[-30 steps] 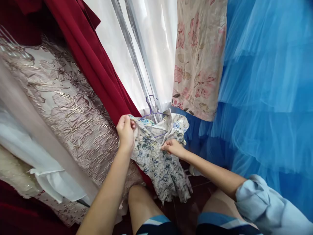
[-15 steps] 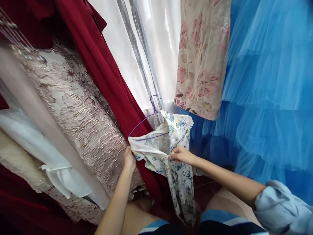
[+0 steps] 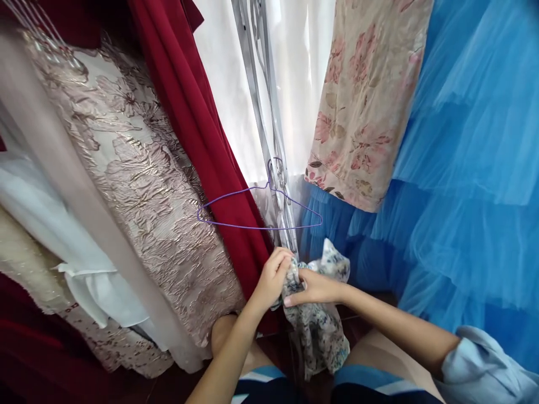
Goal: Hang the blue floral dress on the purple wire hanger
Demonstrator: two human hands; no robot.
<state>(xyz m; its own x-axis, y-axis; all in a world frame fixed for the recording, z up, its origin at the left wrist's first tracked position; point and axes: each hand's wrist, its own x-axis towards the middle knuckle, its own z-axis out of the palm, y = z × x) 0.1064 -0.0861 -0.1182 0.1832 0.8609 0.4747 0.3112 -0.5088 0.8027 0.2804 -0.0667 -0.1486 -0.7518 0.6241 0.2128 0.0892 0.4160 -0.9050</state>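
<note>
A white garment with a blue floral print (image 3: 320,331) hangs bunched from both hands, low in front of my knees. My left hand (image 3: 273,278) is closed on its gathered upper edge. My right hand (image 3: 314,287) grips the same cloth from the other side, thumb toward the left hand. Folds hide some fingertips. Just above the hands, a bare purple wire hanger (image 3: 248,226) hangs by its hook on a metal stand (image 3: 269,101), apart from the garment.
A long dark red garment (image 3: 189,112) and a pink textured floral one (image 3: 155,191) hang on the left. To the right are a beige dress with pink flowers (image 3: 362,112) and layered blue tulle (image 3: 471,168). A white curtain (image 3: 295,67) hangs behind the stand.
The floral garment has come off the purple hanger and is lower, bunched up. Both hands have moved down and closer together, my left hand shifting right. The hanger stays on the stand.
</note>
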